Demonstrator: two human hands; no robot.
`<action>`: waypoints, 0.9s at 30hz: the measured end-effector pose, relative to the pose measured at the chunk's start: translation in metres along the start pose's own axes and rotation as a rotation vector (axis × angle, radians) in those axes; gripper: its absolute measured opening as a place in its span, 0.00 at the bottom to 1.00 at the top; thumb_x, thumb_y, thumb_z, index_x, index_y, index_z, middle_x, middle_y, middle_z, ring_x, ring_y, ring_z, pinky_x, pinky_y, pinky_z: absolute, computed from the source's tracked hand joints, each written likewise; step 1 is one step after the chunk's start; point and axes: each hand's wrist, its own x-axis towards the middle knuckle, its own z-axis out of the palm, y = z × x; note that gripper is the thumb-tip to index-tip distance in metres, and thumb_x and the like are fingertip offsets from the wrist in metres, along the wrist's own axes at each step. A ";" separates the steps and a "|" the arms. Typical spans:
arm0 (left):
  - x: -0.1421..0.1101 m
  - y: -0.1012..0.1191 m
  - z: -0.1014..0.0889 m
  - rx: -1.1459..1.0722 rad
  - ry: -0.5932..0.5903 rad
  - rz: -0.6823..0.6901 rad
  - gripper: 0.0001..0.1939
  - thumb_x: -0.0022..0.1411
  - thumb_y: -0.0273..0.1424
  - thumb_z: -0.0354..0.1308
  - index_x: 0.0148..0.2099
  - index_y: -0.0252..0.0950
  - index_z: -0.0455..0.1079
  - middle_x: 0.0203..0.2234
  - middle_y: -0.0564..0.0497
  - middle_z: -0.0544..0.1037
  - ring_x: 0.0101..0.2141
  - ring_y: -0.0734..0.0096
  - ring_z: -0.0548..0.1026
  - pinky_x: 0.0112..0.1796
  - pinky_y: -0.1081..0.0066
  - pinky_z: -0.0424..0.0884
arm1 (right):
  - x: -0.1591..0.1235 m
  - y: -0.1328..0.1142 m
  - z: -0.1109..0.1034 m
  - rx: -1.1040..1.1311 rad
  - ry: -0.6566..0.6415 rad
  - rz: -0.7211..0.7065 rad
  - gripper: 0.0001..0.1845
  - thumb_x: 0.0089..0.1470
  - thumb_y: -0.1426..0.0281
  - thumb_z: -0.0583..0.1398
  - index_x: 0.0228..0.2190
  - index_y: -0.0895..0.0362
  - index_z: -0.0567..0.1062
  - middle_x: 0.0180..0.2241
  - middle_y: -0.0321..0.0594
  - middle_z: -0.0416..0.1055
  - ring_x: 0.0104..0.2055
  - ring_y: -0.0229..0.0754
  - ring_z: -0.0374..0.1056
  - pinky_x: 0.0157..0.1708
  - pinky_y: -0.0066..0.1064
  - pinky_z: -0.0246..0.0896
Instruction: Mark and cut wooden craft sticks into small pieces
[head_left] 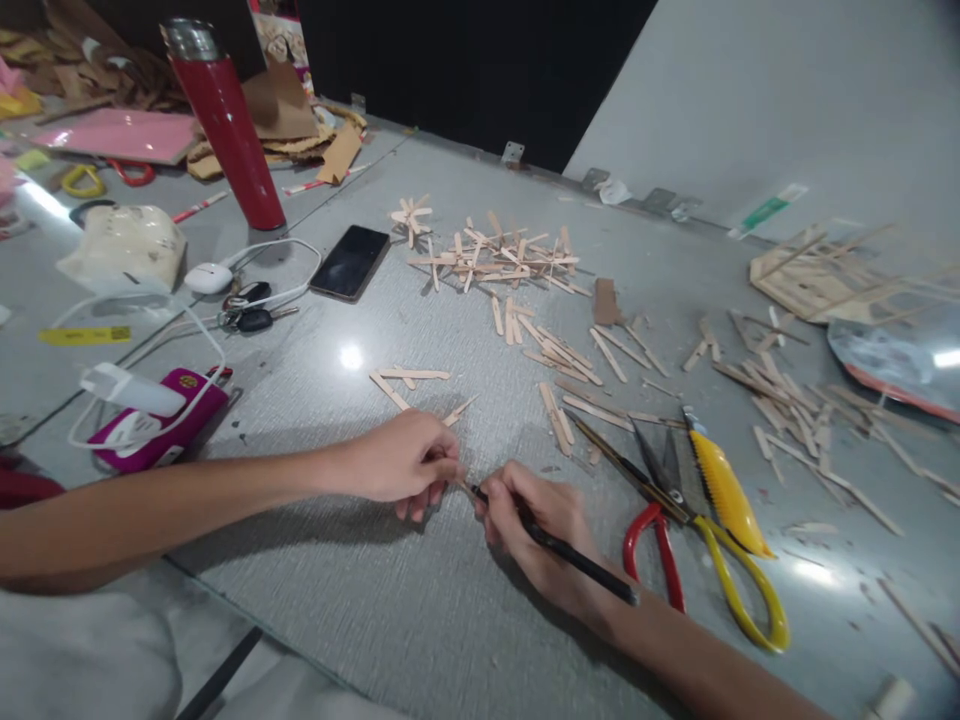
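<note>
My left hand is closed in a pinch, thumb against fingers; what sits between the fingertips is too small to make out. Wrapped round a slim black pen-like tool is my right hand. The tool's tip points left and nearly meets the left fingertips. Just beyond the left hand lie joined wooden sticks in an angled shape, and a pointed stick. Scissors with yellow handles and a red-handled cutting tool lie right of my right hand.
Popsicle-stick pieces are heaped farther back, with more sticks at right. A yellow cutter lies by the scissors. At left are a phone, keys, a purple box with cables, and a red flask.
</note>
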 end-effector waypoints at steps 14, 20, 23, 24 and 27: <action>-0.001 0.004 0.000 0.034 0.009 0.006 0.18 0.72 0.25 0.54 0.26 0.35 0.65 0.15 0.57 0.71 0.15 0.75 0.73 0.16 0.79 0.66 | 0.008 -0.008 0.003 -0.252 0.079 -0.248 0.17 0.66 0.74 0.51 0.25 0.50 0.55 0.19 0.25 0.53 0.17 0.32 0.52 0.20 0.28 0.46; 0.000 -0.002 0.001 0.035 0.013 0.047 0.18 0.72 0.28 0.56 0.27 0.35 0.65 0.16 0.57 0.72 0.15 0.75 0.74 0.16 0.79 0.66 | 0.009 0.000 0.001 -0.207 0.024 -0.191 0.17 0.69 0.73 0.53 0.26 0.51 0.57 0.19 0.26 0.59 0.18 0.32 0.53 0.20 0.26 0.49; 0.001 -0.002 0.001 0.010 0.011 0.043 0.19 0.72 0.28 0.55 0.26 0.35 0.64 0.16 0.57 0.72 0.14 0.75 0.73 0.16 0.79 0.66 | 0.008 -0.001 0.001 -0.172 0.043 -0.156 0.18 0.68 0.73 0.54 0.25 0.51 0.59 0.17 0.26 0.60 0.16 0.31 0.55 0.19 0.25 0.50; 0.001 -0.002 0.002 -0.001 0.005 0.032 0.19 0.73 0.27 0.55 0.26 0.35 0.64 0.16 0.57 0.71 0.14 0.75 0.73 0.16 0.78 0.67 | 0.006 -0.001 0.001 -0.159 0.064 -0.160 0.19 0.69 0.73 0.54 0.24 0.52 0.60 0.16 0.26 0.62 0.16 0.31 0.57 0.19 0.25 0.51; -0.001 -0.001 0.004 0.018 0.062 0.084 0.19 0.74 0.28 0.53 0.27 0.35 0.66 0.16 0.56 0.72 0.15 0.74 0.74 0.17 0.78 0.68 | -0.001 0.000 -0.002 -0.139 0.202 -0.229 0.17 0.71 0.69 0.56 0.27 0.53 0.68 0.18 0.29 0.69 0.16 0.32 0.64 0.19 0.24 0.57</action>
